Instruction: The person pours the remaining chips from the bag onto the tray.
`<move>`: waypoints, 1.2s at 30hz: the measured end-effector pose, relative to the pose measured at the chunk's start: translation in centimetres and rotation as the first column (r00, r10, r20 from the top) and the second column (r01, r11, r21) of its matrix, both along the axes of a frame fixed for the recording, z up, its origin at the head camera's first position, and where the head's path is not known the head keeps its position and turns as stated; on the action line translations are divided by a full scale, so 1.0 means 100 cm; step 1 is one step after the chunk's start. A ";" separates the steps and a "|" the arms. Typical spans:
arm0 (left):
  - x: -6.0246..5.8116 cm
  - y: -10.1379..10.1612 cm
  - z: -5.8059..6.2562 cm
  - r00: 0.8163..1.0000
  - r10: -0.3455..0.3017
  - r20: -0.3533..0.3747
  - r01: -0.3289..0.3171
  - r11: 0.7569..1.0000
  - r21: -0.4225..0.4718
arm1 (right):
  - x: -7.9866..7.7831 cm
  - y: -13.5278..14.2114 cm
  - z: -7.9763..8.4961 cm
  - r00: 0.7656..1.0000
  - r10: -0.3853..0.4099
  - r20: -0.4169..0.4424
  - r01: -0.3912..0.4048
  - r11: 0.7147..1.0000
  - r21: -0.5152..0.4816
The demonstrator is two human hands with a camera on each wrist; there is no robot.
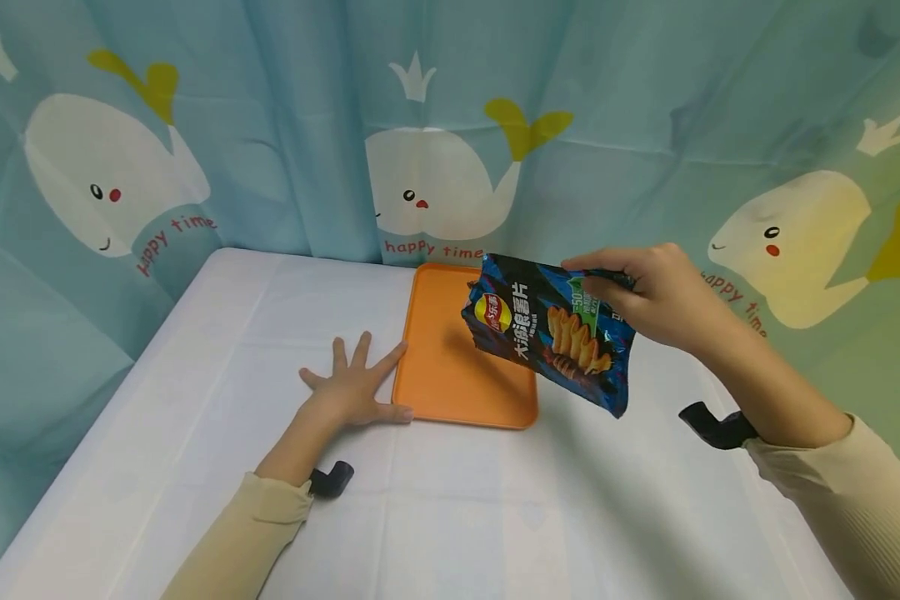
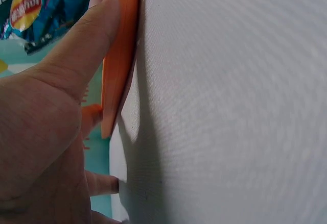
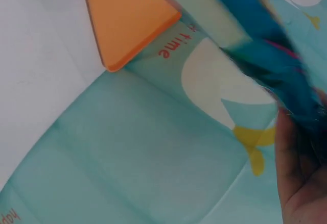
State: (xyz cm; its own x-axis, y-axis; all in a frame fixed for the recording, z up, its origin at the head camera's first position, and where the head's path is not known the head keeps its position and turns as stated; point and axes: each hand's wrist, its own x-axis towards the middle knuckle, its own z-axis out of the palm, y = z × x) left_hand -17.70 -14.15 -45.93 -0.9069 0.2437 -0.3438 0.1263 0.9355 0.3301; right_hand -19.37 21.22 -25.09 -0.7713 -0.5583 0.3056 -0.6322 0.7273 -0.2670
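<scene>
My right hand point(image 1: 637, 287) pinches a dark blue bag of potato chips point(image 1: 551, 329) by its upper right end. Tilted, the bag hangs in the air over the right part of an orange tray point(image 1: 457, 375), its printed front toward the head view. My left hand point(image 1: 352, 387) is spread on the table, with thumb and forefinger at the tray's left edge. In the left wrist view the thumb point(image 2: 84, 40) lies along the orange tray wall point(image 2: 122, 55). The right wrist view shows the bag point(image 3: 271, 45) blurred, with the right fingers point(image 3: 291, 157) on its end.
A white cloth covers the table point(image 1: 450, 517). Behind it hangs a light blue curtain point(image 1: 292, 125) printed with white whales, falling close along the table's back and side edges. Dark wrist mounts point(image 1: 333, 481) sit on both forearms.
</scene>
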 end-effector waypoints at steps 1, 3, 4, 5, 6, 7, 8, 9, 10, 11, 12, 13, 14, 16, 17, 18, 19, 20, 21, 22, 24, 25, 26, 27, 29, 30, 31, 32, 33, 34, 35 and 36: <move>0.000 0.000 0.000 1.000 0.000 0.000 0.000 1.000 0.000 | 0.000 0.000 0.000 1.000 -0.002 -0.006 0.002 1.000 -0.001; -0.001 0.000 0.000 1.000 0.000 -0.001 0.000 1.000 0.002 | 0.000 0.000 0.000 1.000 0.006 -0.002 -0.006 1.000 0.000; 0.000 0.000 0.000 1.000 0.002 0.001 -0.002 1.000 0.001 | 0.000 0.000 0.000 1.000 0.010 -0.004 -0.010 1.000 -0.004; 0.000 0.000 0.001 1.000 0.003 0.004 -0.003 1.000 0.000 | 0.000 0.000 0.000 1.000 0.011 -0.009 -0.011 1.000 -0.010; 0.000 0.000 0.001 1.000 0.004 0.005 -0.004 1.000 0.001 | 0.001 0.001 0.000 1.000 0.013 -0.012 -0.013 1.000 -0.015; 0.000 0.000 0.001 1.000 0.003 0.006 -0.003 1.000 0.002 | 0.001 0.001 0.000 1.000 0.016 -0.009 -0.016 1.000 -0.016; 0.000 0.001 0.001 1.000 0.002 0.006 -0.002 1.000 0.003 | 0.001 0.001 -0.001 1.000 0.022 -0.007 -0.022 1.000 -0.015; 0.000 0.001 0.001 1.000 0.002 0.007 -0.002 1.000 0.003 | 0.001 0.001 -0.001 1.000 0.024 -0.009 -0.024 1.000 -0.015; 0.001 0.001 0.001 1.000 0.003 0.009 -0.003 1.000 0.003 | 0.001 0.001 -0.002 0.999 0.027 -0.019 -0.028 0.999 -0.019; 0.001 0.001 0.001 1.000 0.003 0.010 -0.003 1.000 0.000 | 0.001 0.001 -0.002 0.999 0.029 -0.027 -0.030 0.999 -0.019; 0.000 0.001 0.001 1.000 0.004 0.009 -0.004 1.000 0.001 | 0.001 0.001 -0.003 0.999 0.029 -0.028 -0.030 0.999 -0.019; 0.000 0.001 0.000 1.000 0.003 0.007 -0.003 1.000 0.003 | 0.001 0.001 -0.003 0.999 0.035 -0.027 -0.035 0.999 -0.017; 0.000 0.001 0.000 1.000 0.002 0.006 -0.002 1.000 0.003 | 0.001 0.001 -0.004 0.999 0.038 -0.031 -0.038 0.999 -0.012; 0.000 0.001 0.000 1.000 0.003 0.010 -0.003 1.000 0.001 | 0.000 0.002 -0.004 0.998 0.046 -0.047 -0.046 0.999 -0.010; 0.000 0.001 0.000 1.000 0.003 0.010 -0.003 1.000 0.000 | 0.000 0.002 -0.004 0.998 0.045 -0.049 -0.045 0.999 -0.009; -0.001 0.001 0.000 1.000 0.003 0.009 -0.003 1.000 0.003 | 0.001 0.002 -0.004 0.998 0.046 -0.050 -0.046 0.999 -0.009; -0.001 0.001 0.000 1.000 0.001 0.007 -0.001 1.000 0.005 | 0.001 0.002 -0.004 0.997 0.047 -0.056 -0.048 0.999 -0.007; -0.001 0.001 0.000 1.000 0.000 0.008 -0.001 1.000 0.004 | 0.001 0.002 -0.004 0.997 0.044 -0.062 -0.044 0.999 -0.009; -0.001 0.001 0.001 1.000 0.000 0.010 0.000 1.000 0.003 | 0.001 0.003 -0.003 0.997 0.045 -0.070 -0.046 0.999 -0.014; -0.001 0.001 0.001 1.000 0.000 0.011 -0.001 1.000 0.006 | 0.001 0.002 -0.002 0.997 0.036 -0.073 -0.037 0.999 -0.017; -0.001 0.002 0.001 1.000 0.000 0.011 0.000 1.000 0.008 | 0.001 0.002 -0.002 0.998 0.033 -0.058 -0.034 0.999 -0.014; -0.001 0.002 0.001 1.000 -0.002 0.010 0.002 1.000 0.007 | 0.001 0.002 -0.001 0.998 0.030 -0.053 -0.030 1.000 -0.008; -0.001 0.002 0.001 1.000 -0.003 0.014 0.003 1.000 0.006 | 0.001 0.001 -0.001 0.998 0.025 -0.051 -0.025 1.000 -0.007; -0.001 0.002 0.002 1.000 -0.002 0.016 0.002 1.000 0.004 | 0.002 0.001 0.000 0.999 0.020 -0.048 -0.020 1.000 -0.008; -0.001 0.002 0.002 1.000 -0.002 0.013 0.002 1.000 0.003 | 0.002 0.001 0.000 0.999 0.009 -0.042 -0.009 1.000 0.000; -0.001 0.002 0.002 1.000 -0.004 0.012 0.004 1.000 0.004 | 0.002 0.001 0.000 0.999 -0.001 -0.044 0.001 1.000 0.004; -0.001 0.002 0.001 1.000 -0.005 0.013 0.005 1.000 0.004 | 0.002 0.000 0.001 0.999 -0.011 -0.051 0.012 1.000 0.002; -0.001 0.002 0.001 1.000 -0.003 0.015 0.003 1.000 0.002 | 0.002 0.000 0.001 0.998 -0.021 -0.057 0.021 1.000 0.000; -0.001 0.001 0.001 1.000 -0.002 0.014 0.002 1.000 0.001 | 0.002 -0.001 0.001 0.998 -0.025 -0.061 0.025 1.000 0.002; -0.001 0.001 0.001 1.000 -0.002 0.011 0.002 1.000 -0.001 | 0.001 -0.001 0.002 0.997 -0.028 -0.066 0.029 1.000 0.011; -0.001 0.001 0.001 1.000 -0.001 0.012 0.001 1.000 -0.002 | 0.001 -0.002 0.002 0.997 -0.031 -0.069 0.032 0.999 0.013; -0.001 0.001 0.001 1.000 0.001 0.013 -0.001 1.000 -0.003 | 0.001 -0.003 0.003 0.997 -0.035 -0.072 0.035 0.999 0.008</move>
